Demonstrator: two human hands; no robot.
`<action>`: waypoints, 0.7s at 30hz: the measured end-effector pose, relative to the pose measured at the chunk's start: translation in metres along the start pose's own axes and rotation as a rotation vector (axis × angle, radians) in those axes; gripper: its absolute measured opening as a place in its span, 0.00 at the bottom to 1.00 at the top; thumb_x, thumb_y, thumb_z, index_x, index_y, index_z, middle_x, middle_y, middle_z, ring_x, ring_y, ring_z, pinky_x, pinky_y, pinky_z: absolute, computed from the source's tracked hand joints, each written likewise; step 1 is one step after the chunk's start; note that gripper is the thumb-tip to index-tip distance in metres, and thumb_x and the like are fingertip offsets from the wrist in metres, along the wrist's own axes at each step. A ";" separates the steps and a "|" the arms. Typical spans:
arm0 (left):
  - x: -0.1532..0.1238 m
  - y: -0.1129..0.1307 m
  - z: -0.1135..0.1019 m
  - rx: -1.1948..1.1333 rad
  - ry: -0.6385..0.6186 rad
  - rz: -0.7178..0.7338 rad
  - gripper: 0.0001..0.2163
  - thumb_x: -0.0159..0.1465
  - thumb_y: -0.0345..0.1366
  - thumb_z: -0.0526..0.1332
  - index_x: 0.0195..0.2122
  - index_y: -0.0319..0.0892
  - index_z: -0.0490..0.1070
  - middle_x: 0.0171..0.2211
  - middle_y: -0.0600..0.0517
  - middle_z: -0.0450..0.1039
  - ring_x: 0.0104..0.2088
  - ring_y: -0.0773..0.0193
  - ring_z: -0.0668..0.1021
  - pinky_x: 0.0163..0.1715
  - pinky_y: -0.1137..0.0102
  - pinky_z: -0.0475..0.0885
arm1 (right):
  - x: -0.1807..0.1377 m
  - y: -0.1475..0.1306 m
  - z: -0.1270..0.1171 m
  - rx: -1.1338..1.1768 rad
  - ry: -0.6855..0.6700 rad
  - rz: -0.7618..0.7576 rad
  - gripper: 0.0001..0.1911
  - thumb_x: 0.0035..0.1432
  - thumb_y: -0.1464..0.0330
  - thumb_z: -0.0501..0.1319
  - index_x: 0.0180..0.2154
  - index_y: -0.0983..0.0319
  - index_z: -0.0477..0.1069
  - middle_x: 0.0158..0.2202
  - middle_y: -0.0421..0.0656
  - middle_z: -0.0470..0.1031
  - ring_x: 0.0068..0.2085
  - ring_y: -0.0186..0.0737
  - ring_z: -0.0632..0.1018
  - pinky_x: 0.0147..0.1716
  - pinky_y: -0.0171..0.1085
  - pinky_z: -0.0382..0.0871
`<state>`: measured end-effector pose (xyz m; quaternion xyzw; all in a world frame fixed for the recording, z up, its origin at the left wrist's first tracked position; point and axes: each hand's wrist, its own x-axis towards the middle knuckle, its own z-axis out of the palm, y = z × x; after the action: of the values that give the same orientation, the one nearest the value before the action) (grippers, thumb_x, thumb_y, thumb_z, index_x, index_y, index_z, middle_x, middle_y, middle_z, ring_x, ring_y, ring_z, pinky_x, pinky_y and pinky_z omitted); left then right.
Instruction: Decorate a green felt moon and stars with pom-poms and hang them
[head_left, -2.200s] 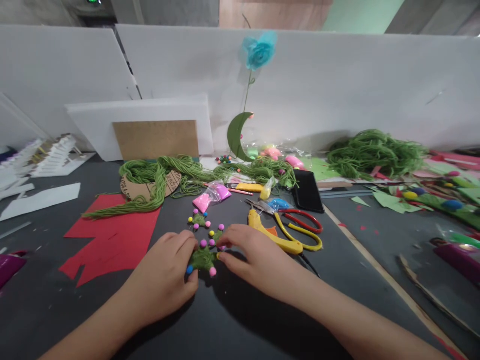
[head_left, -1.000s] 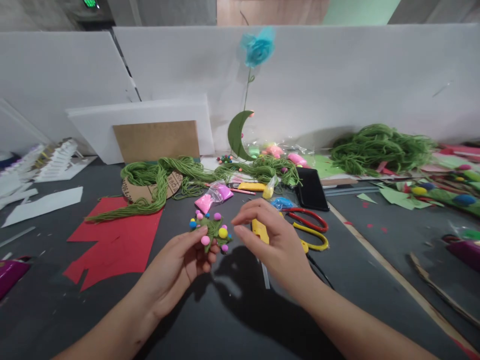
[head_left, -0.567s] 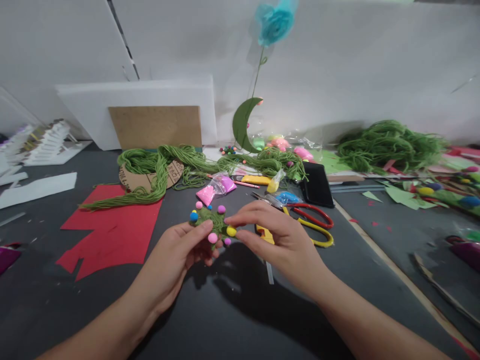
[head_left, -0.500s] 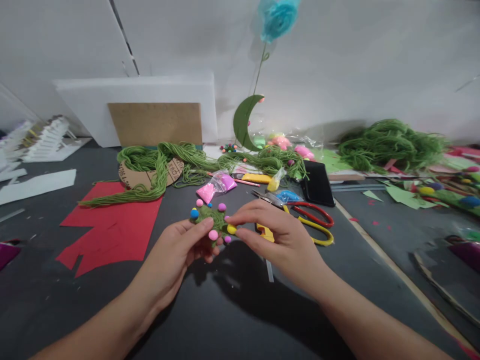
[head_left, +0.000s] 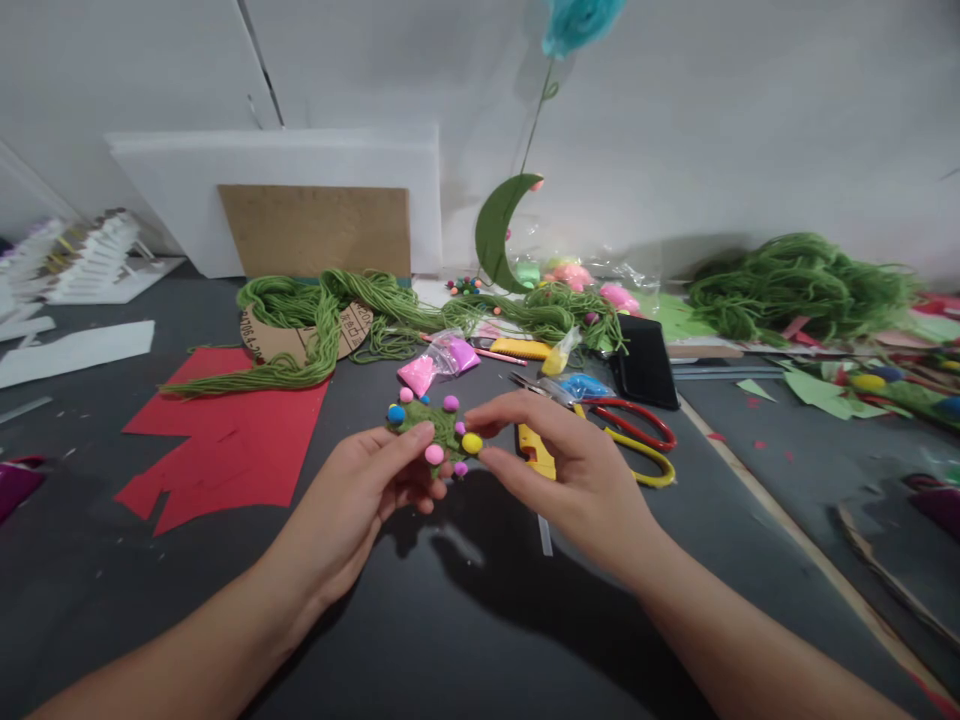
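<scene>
My left hand (head_left: 367, 495) holds a small green yarn-wrapped ornament (head_left: 433, 428) studded with pink, blue and yellow pom-poms, lifted a little above the dark table (head_left: 465, 610). Its thumb presses on the ornament's front. My right hand (head_left: 577, 470) pinches the yellow pom-pom (head_left: 472, 442) on the ornament's right edge between thumb and forefinger.
Just behind my right hand lie a yellow glue gun (head_left: 534, 452) and red and yellow scissors (head_left: 634, 440). A black phone (head_left: 643, 365), small bags of beads (head_left: 435, 362), green yarn bundles (head_left: 322, 320), a red sheet (head_left: 225, 440) and a larger yarn heap (head_left: 795, 285) surround them.
The ornament rose off the table in my left hand. My right hand let go, hovered, then came back and pinched the yellow pom-pom. The view tilted down slightly.
</scene>
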<state>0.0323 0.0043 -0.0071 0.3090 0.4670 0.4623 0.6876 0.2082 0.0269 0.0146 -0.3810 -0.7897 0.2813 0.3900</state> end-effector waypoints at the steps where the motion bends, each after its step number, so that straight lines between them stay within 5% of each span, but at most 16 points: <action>1: 0.000 0.000 0.000 -0.007 0.002 -0.002 0.12 0.56 0.42 0.63 0.24 0.38 0.72 0.24 0.52 0.73 0.23 0.71 0.73 0.23 0.78 0.68 | 0.000 0.000 0.000 -0.018 0.002 -0.015 0.08 0.54 0.72 0.60 0.38 0.59 0.71 0.37 0.41 0.76 0.39 0.38 0.75 0.40 0.38 0.68; 10: 0.002 -0.001 -0.001 -0.125 -0.021 -0.048 0.08 0.56 0.37 0.64 0.25 0.37 0.72 0.24 0.52 0.74 0.22 0.72 0.73 0.23 0.78 0.68 | -0.002 0.000 0.005 -0.088 -0.030 -0.040 0.16 0.52 0.76 0.59 0.44 0.59 0.67 0.38 0.41 0.73 0.38 0.37 0.74 0.38 0.36 0.68; 21: -0.001 0.000 0.002 -0.097 -0.027 -0.051 0.09 0.58 0.37 0.63 0.25 0.37 0.73 0.24 0.53 0.73 0.22 0.72 0.73 0.23 0.79 0.69 | -0.002 0.000 0.004 -0.131 0.004 -0.005 0.06 0.51 0.74 0.62 0.34 0.62 0.69 0.31 0.40 0.73 0.33 0.36 0.74 0.34 0.35 0.67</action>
<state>0.0344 0.0029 -0.0063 0.2696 0.4424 0.4623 0.7196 0.2054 0.0247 0.0113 -0.4040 -0.8067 0.2275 0.3664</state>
